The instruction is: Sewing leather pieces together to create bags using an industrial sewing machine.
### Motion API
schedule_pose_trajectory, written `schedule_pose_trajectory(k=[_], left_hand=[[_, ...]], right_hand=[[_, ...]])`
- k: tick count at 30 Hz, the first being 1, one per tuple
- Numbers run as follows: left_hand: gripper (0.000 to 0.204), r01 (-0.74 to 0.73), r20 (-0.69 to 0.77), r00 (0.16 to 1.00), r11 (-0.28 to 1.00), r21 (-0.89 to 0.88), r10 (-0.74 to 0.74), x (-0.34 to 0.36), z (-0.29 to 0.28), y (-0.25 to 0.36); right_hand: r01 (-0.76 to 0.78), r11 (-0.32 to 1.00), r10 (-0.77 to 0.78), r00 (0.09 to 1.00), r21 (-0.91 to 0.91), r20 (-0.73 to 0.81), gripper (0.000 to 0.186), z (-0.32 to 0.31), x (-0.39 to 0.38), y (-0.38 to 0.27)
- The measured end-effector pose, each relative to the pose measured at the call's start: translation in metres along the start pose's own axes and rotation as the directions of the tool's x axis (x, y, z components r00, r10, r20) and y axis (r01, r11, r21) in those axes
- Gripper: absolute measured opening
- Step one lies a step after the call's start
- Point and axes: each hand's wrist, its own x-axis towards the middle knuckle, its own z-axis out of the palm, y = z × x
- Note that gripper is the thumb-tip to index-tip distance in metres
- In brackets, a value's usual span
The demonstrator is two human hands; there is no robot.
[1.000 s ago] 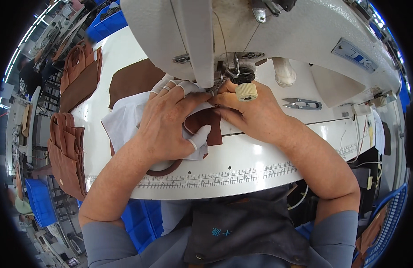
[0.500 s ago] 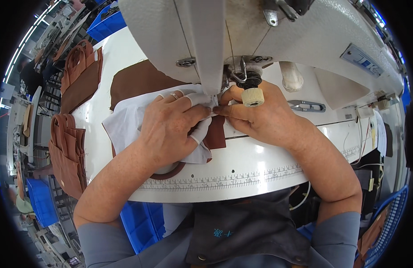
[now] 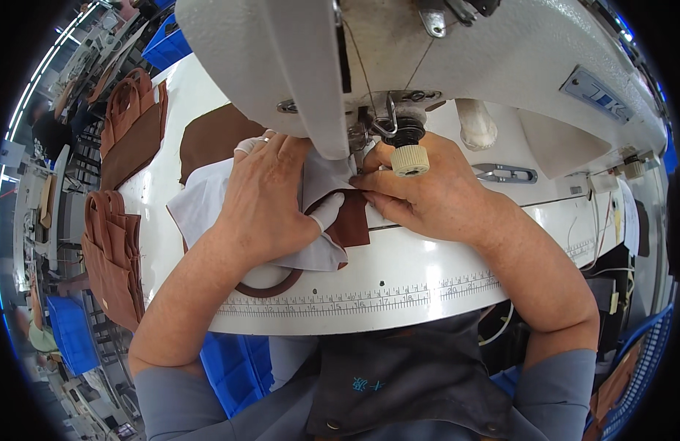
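Observation:
A white cloth lining (image 3: pixel 207 192) with brown fabric (image 3: pixel 352 223) under it lies at the sewing machine (image 3: pixel 399 66), its edge running beneath the needle area. My left hand (image 3: pixel 270 198) rests on the white cloth, fingers stretched forward and thumb spread; white covers sit on some fingertips and the thumb. Behind the machine's tension knob (image 3: pixel 410 160), my right hand (image 3: pixel 435 187) pinches the fabric edge between thumb and fingers. The machine head hides the needle and the tips of some left fingers. A brown loop handle (image 3: pixel 270 289) pokes out below the lining.
Thread snips (image 3: pixel 506 173) lie right of my right hand. A brown panel (image 3: pixel 218 136) is beyond the lining. Brown bag pieces with handles (image 3: pixel 113 257) are stacked at the table's left edge. A ruler strip (image 3: pixel 347 301) follows the front edge. Blue bins (image 3: pixel 237 371) stand below.
My left hand has flattened and stretched its fingers forward, thumb lower on the cloth. The fold near the needle has opened, showing more brown fabric. My right hand has barely moved.

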Motion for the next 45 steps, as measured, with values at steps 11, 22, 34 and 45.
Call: schedule_pose_trajectory(k=[11,22,34,45], left_hand=[[0.058,0.021,-0.049,0.999,1.0,-0.013,-0.022,0.0034,0.0033,-0.0003],[0.045,-0.022,-0.071,0.997,0.998,-0.055,0.018,0.0003,0.0044,-0.0051],[0.044,-0.118,-0.073,0.99,0.993,0.023,0.12,-0.0012,0.0044,0.0012],[0.035,-0.277,-0.128,0.953,0.961,0.005,0.275,-0.0027,0.0037,-0.0002]], right_hand=[[-0.028,0.998,0.026,0.999,0.059,0.024,0.016,0.0011,0.0005,0.0019],[-0.023,0.997,0.021,0.999,0.078,0.025,0.016,0.0018,-0.0009,0.0046],[-0.012,0.998,0.01,0.999,0.067,0.031,0.012,0.0,-0.0022,0.0054],[-0.006,1.0,0.005,0.999,0.017,0.054,0.012,-0.0044,-0.003,0.0042]])
